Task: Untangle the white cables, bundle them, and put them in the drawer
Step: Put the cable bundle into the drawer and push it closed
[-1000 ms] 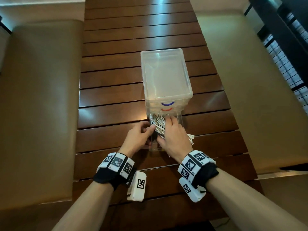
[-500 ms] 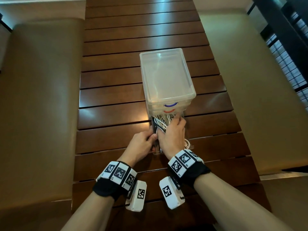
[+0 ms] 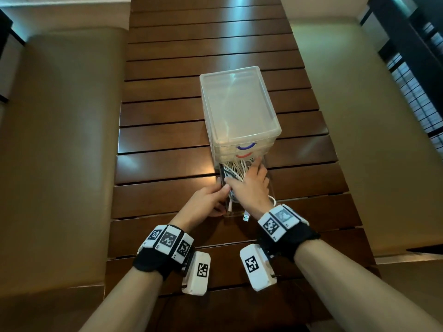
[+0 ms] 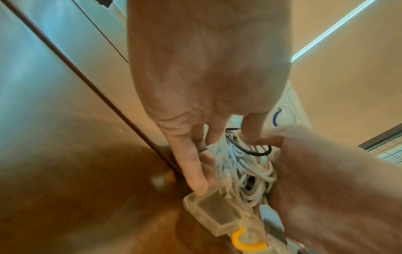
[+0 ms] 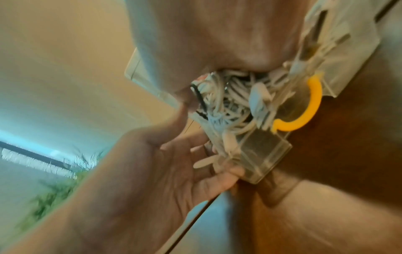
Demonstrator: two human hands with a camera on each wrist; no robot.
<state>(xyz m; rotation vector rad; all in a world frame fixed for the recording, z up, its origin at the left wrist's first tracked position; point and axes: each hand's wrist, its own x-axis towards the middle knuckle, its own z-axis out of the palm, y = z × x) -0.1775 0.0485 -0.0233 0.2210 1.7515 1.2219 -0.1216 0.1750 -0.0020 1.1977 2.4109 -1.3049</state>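
Observation:
The bundle of white cables (image 3: 236, 170) lies in the pulled-out bottom drawer (image 3: 270, 185) of a clear drawer unit (image 3: 239, 109). My right hand (image 3: 251, 188) lies flat on the cables (image 5: 228, 106), fingers stretched toward the unit. My left hand (image 3: 208, 200) grips the drawer's left wall near its front corner (image 5: 263, 154). A black tie (image 4: 252, 151) rings the cables (image 4: 241, 168). A white USB plug (image 3: 246, 218) hangs over the drawer's front edge. The drawer has an orange handle (image 5: 304, 110). Much of the bundle is hidden under my right hand (image 4: 326, 180).
The unit stands mid-way along a dark slatted wooden table (image 3: 167, 140). Its upper drawers, with a blue handle (image 3: 247, 146) and a red handle (image 3: 244, 155), are closed. Tan benches (image 3: 60, 164) run along both sides of the table.
My right hand has slid forward over the cables toward the unit and pushed them lower into the drawer. My left hand has stayed at the drawer's left wall.

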